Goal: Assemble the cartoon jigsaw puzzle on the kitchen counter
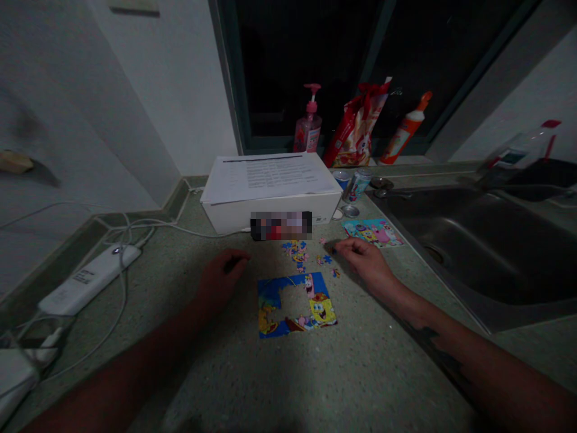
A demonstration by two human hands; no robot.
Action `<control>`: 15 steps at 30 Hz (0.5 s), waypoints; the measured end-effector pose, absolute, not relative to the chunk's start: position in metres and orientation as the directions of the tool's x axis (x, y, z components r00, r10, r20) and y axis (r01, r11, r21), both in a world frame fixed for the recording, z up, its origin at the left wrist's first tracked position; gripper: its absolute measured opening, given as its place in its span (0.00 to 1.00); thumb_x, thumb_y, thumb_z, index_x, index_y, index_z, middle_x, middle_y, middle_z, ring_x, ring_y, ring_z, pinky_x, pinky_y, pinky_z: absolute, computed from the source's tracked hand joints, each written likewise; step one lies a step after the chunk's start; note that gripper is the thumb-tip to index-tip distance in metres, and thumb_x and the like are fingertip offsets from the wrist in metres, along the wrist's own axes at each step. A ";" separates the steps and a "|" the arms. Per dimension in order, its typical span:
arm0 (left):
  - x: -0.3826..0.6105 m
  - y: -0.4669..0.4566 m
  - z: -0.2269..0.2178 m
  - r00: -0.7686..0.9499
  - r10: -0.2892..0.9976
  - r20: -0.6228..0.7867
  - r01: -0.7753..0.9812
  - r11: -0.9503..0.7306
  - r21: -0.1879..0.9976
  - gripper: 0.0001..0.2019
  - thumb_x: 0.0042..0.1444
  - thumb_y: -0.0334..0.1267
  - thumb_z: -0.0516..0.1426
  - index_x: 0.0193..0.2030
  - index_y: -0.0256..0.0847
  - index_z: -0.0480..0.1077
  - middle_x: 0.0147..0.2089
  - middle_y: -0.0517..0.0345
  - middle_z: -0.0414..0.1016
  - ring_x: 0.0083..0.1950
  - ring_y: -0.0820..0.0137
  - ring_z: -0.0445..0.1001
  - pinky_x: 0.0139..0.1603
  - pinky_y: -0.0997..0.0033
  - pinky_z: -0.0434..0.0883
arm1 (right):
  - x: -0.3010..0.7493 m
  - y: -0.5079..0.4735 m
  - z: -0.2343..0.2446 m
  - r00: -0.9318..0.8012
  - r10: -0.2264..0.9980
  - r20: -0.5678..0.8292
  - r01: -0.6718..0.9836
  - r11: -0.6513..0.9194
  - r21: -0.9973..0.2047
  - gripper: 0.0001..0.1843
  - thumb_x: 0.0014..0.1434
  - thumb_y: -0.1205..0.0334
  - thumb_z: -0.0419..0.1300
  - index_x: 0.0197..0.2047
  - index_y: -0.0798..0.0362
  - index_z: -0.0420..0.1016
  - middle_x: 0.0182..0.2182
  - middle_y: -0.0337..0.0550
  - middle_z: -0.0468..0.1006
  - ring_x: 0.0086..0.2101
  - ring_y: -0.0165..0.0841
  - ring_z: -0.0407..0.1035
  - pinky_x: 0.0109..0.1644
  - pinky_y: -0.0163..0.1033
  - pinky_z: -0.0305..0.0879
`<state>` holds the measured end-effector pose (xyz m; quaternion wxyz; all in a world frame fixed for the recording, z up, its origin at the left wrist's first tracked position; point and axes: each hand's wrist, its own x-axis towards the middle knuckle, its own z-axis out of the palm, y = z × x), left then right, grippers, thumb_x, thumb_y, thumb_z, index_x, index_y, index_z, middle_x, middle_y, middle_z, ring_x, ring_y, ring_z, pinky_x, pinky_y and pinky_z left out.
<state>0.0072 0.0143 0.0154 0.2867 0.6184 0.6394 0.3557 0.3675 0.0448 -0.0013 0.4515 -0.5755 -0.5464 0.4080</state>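
Observation:
A partly assembled cartoon jigsaw puzzle (322, 310) lies on the counter, its border joined around a gap in the middle. Loose puzzle pieces (297, 252) are scattered just beyond it. My right hand (367, 261) is to the right of these pieces, thumb and forefinger pinched at a small dark puzzle piece (332, 249), partly hidden by the fingertips. My left hand (222, 275) rests on the counter left of the puzzle, loosely curled, thumb and forefinger apart, and no object shows in it. A cartoon picture card (374, 232) lies beyond my right hand.
A white box (270, 210) with a printed sheet stands behind the pieces, a blurred-out device (282, 227) against its front. Cans (357, 186) stand beside it. The steel sink (478, 319) is right; a power strip (90, 279) with cables lies left. Bottles and a red bag (358, 129) line the sill.

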 end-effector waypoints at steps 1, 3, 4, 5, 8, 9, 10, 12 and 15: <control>0.007 0.014 0.015 -0.072 0.995 0.074 0.584 -0.018 0.812 0.16 0.59 0.51 0.57 0.42 0.45 0.80 0.45 0.50 0.87 0.49 0.53 0.83 0.57 0.50 0.79 | 0.368 0.045 -0.002 0.068 0.997 0.027 0.265 0.009 -0.964 0.16 0.55 0.45 0.68 0.37 0.49 0.82 0.29 0.40 0.80 0.32 0.37 0.71 0.34 0.42 0.64; 0.008 0.014 0.014 -0.079 0.994 0.076 0.580 -0.016 0.814 0.16 0.59 0.51 0.57 0.43 0.45 0.80 0.45 0.50 0.87 0.48 0.53 0.84 0.57 0.48 0.79 | 0.368 0.045 -0.003 0.067 0.997 0.035 0.273 0.016 -0.962 0.16 0.56 0.46 0.68 0.37 0.49 0.82 0.29 0.40 0.80 0.32 0.37 0.71 0.34 0.42 0.65; 0.008 0.014 0.014 -0.083 0.994 0.076 0.580 -0.014 0.815 0.16 0.59 0.51 0.57 0.43 0.45 0.80 0.45 0.50 0.87 0.48 0.53 0.84 0.57 0.48 0.79 | 0.368 0.045 -0.003 0.068 0.997 0.040 0.277 0.019 -0.961 0.15 0.56 0.46 0.68 0.37 0.49 0.82 0.29 0.40 0.80 0.32 0.37 0.71 0.34 0.42 0.65; 0.008 0.014 0.014 -0.083 0.994 0.075 0.579 -0.013 0.815 0.16 0.59 0.51 0.57 0.43 0.45 0.81 0.45 0.50 0.87 0.49 0.53 0.84 0.57 0.48 0.79 | 0.368 0.045 -0.003 0.069 0.997 0.044 0.280 0.023 -0.960 0.15 0.56 0.46 0.68 0.37 0.49 0.83 0.29 0.40 0.80 0.33 0.37 0.72 0.34 0.42 0.65; 0.007 0.014 0.014 -0.078 0.994 0.080 0.578 -0.020 0.816 0.16 0.59 0.51 0.57 0.43 0.44 0.81 0.46 0.50 0.86 0.49 0.54 0.84 0.58 0.49 0.79 | 0.368 0.044 -0.003 0.061 0.997 0.044 0.280 0.025 -0.960 0.15 0.57 0.47 0.68 0.38 0.49 0.83 0.30 0.40 0.81 0.33 0.37 0.72 0.34 0.42 0.66; 0.007 0.014 0.014 -0.075 0.994 0.080 0.579 -0.022 0.815 0.16 0.59 0.51 0.57 0.43 0.44 0.81 0.46 0.50 0.86 0.50 0.54 0.84 0.58 0.49 0.79 | 0.368 0.044 -0.003 0.062 0.997 0.043 0.276 0.025 -0.961 0.15 0.57 0.46 0.68 0.38 0.49 0.83 0.30 0.41 0.82 0.32 0.37 0.72 0.34 0.42 0.66; 0.007 0.014 0.015 -0.074 0.994 0.078 0.581 -0.020 0.813 0.16 0.59 0.51 0.57 0.43 0.44 0.81 0.46 0.50 0.86 0.50 0.54 0.84 0.58 0.49 0.79 | 0.367 0.044 -0.002 0.066 0.997 0.042 0.273 0.023 -0.962 0.15 0.56 0.46 0.68 0.38 0.49 0.83 0.31 0.41 0.82 0.32 0.37 0.71 0.34 0.42 0.66; 0.007 0.014 0.016 -0.076 0.995 0.069 0.587 -0.011 0.810 0.16 0.59 0.51 0.58 0.43 0.44 0.81 0.46 0.50 0.86 0.50 0.53 0.84 0.58 0.50 0.79 | 0.367 0.045 -0.002 0.077 0.996 0.039 0.269 0.017 -0.963 0.16 0.55 0.46 0.69 0.37 0.49 0.83 0.31 0.41 0.83 0.32 0.37 0.71 0.35 0.42 0.66; 0.008 0.014 0.015 -0.076 0.995 0.062 0.582 -0.006 0.813 0.17 0.59 0.51 0.57 0.43 0.44 0.81 0.45 0.50 0.86 0.49 0.53 0.84 0.57 0.50 0.79 | 0.367 0.045 -0.002 0.070 0.997 0.032 0.268 0.012 -0.963 0.16 0.55 0.46 0.69 0.37 0.50 0.84 0.32 0.42 0.83 0.33 0.37 0.72 0.37 0.43 0.67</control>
